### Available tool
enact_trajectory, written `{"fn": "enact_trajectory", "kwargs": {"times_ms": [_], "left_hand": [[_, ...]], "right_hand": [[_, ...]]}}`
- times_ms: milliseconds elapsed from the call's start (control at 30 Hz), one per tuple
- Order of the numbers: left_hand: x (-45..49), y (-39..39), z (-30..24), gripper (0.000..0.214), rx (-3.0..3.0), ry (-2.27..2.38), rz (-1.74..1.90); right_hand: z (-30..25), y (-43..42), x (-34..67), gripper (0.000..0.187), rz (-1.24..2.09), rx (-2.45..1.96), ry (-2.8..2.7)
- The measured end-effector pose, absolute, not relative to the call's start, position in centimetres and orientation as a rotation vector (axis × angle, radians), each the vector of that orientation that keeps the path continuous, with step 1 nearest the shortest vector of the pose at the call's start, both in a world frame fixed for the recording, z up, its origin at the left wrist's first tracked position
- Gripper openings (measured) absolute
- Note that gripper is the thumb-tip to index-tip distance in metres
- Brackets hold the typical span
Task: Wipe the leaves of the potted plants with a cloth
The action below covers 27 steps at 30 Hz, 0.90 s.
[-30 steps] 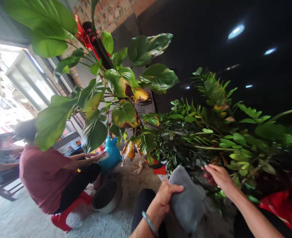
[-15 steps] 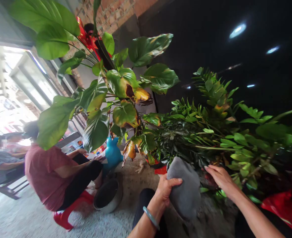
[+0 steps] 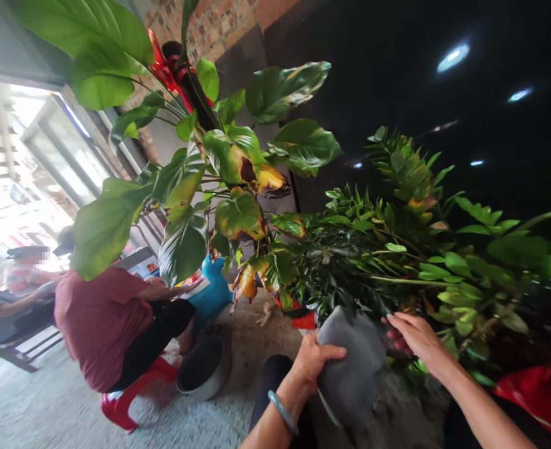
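You hold the grey cloth (image 3: 353, 368) in front of you, between your knees (image 3: 275, 374) and just short of the low green foliage (image 3: 345, 259). Your left grip (image 3: 311, 365) is closed on its near edge: the thumb lies straight across the front, the fingers pass behind and are partly hidden, and the rest hangs loose. Holding it by just 1 side probably leaves most of its face free, and keeps it close to the foliage. The bracelet (image 3: 282, 411) sits on your wrist, clear of the fabric.

Your right grip (image 3: 418, 340) is at the foliage, just beside the cloth's far edge. Thumb and index finger come nearly together at the tips, the other fingers curled beneath. Dark leaves and shadow hide what lies between them, so I cannot tell whether you have pinched anything. That hand seems placed there to steady or part the foliage, leaving the cloth to the other; the 2 hands work well separated at the wrists.

The bucket (image 3: 219, 371) stands on the floor (image 3: 163, 427) left of your knees, perhaps to stay out of your arms' way. Beyond it, a person (image 3: 100, 321) sits on a red stool (image 3: 128, 399).
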<state>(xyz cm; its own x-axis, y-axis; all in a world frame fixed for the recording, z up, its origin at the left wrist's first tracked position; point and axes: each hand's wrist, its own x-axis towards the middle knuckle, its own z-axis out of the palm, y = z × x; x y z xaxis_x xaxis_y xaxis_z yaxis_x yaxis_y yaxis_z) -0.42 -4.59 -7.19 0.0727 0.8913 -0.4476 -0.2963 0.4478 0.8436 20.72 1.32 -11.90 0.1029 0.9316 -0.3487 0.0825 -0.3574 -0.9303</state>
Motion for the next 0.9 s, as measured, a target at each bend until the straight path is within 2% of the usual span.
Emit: {"fn": "enact_trajectory", "kwargs": {"times_ms": [133,267,367,600,733,900], "left_hand": [[-1.6,-3.9,-6.4,0.037,0.560,1.150,1.114],[-2.2,-2.5,-4.6,0.030,0.336,1.080,1.320],[-1.1,-2.5,-4.4,0.021,0.269,1.075,1.306],[1.2,-2.7,-5.0,0.008,0.212,1.115,1.212],[0.9,-2.8,-5.7,0.014,0.310,1.161,1.182],[-0.1,-3.4,-8.0,0.030,0.473,1.176,1.032]], "right_hand": [[-12.4,1.5,21.0,0.021,1.378,-1.563,-1.031],[-13.4,1.5,20.9,0.031,1.330,-1.475,-1.061],[-13.4,1.3,20.6,0.034,1.272,-1.473,-1.051],[-11.8,1.3,20.8,0.028,1.356,-1.442,-1.092],[-11.9,1.4,20.9,0.022,1.340,-1.488,-1.050],[-12.6,1.5,20.9,0.021,1.319,-1.497,-1.064]]}}
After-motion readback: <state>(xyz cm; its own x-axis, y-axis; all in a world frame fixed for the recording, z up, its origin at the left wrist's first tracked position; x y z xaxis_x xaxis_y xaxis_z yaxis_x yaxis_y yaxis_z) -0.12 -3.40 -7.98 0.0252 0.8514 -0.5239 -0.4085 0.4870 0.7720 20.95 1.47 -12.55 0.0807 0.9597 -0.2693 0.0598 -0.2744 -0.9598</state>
